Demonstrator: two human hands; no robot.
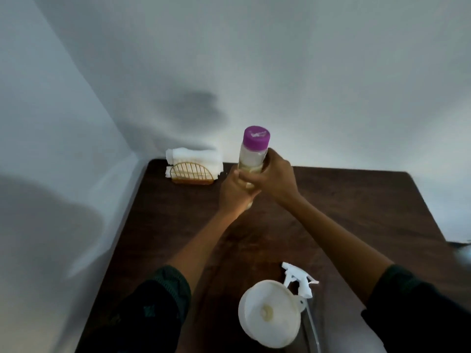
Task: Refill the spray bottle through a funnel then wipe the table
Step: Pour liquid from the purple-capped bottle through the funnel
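1. Two hands on one bottle (252,159): clear body, purple cap (256,137), pale liquid inside, held upright above the far middle of the table (356,207).
2. Left hand (235,192): fingers wrapped round the bottle's lower part, supporting it from below.
3. Right hand (274,178): fingers curled round the bottle's middle, just under the cap.
4. Cap: on the bottle, apparently closed.
5. Funnel (270,313): white, wide mouth up, at the near edge of the table; it appears to sit in the neck of the spray bottle, though that bottle is hidden beneath it.
6. Spray head (300,280): white trigger unit, off its bottle, lying just beside the funnel on its far right.
7. Towels (193,159): white, folded, stacked in a wire holder (192,175) at the far left corner of the table, well apart from the hands.
8. Step in hand, as judged: readying the refill bottle; pouring not yet begun.
9. Next move, as judged: take off the cap while the left hand steadies the body, bring the bottle near, tilt its mouth over the funnel, and pour slowly so the funnel neither overflows nor tips.
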